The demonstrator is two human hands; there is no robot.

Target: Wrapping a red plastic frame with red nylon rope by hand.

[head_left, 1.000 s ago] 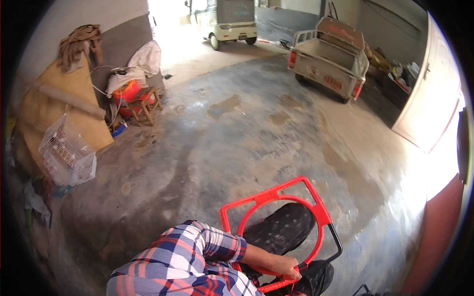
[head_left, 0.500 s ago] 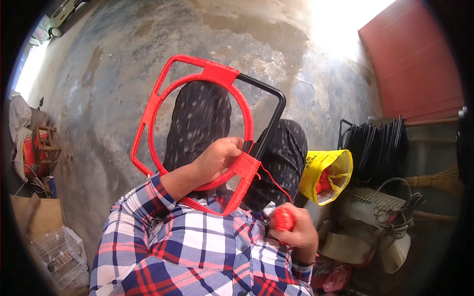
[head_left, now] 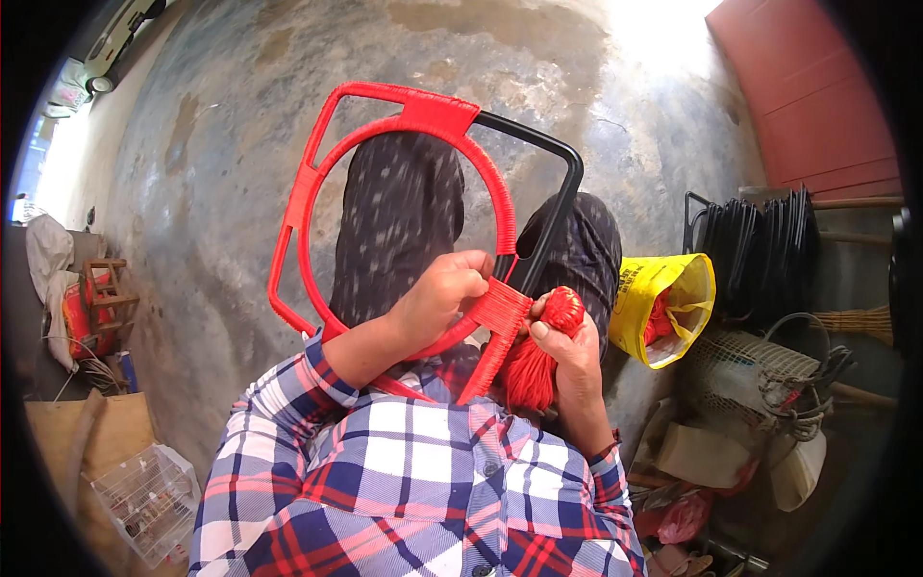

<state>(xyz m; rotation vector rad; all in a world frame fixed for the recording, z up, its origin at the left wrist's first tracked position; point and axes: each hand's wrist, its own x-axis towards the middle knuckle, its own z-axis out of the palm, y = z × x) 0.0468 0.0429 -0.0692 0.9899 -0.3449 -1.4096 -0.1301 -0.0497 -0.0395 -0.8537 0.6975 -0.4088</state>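
Note:
Across my lap lies a metal frame [head_left: 442,113] with a round inner ring. Red cord wraps most of it, while the upper right bar is bare black. My left hand [head_left: 437,300] is closed on the ring at the lower right, beside a broad red-wrapped section [head_left: 500,310] that joins ring and outer bar. A short black stretch of ring shows just above that hand. My right hand [head_left: 574,361] grips a bundle of red cord [head_left: 531,370], its rounded end on top and loose strands hanging. That bundle is close against the right side of the wrapped section.
A yellow bag [head_left: 635,298] with red cord inside stands right of my knee. Behind it are stacked black metal frames [head_left: 760,240] and a wire mesh basket [head_left: 755,370]. On the left are a small wooden stool [head_left: 111,298] and a white wire rack [head_left: 149,495].
My right hand has brought the cord bundle up and inward, from beside my shirt to the wrapped section. The taut strand seen before no longer shows. My left hand stays on the ring.

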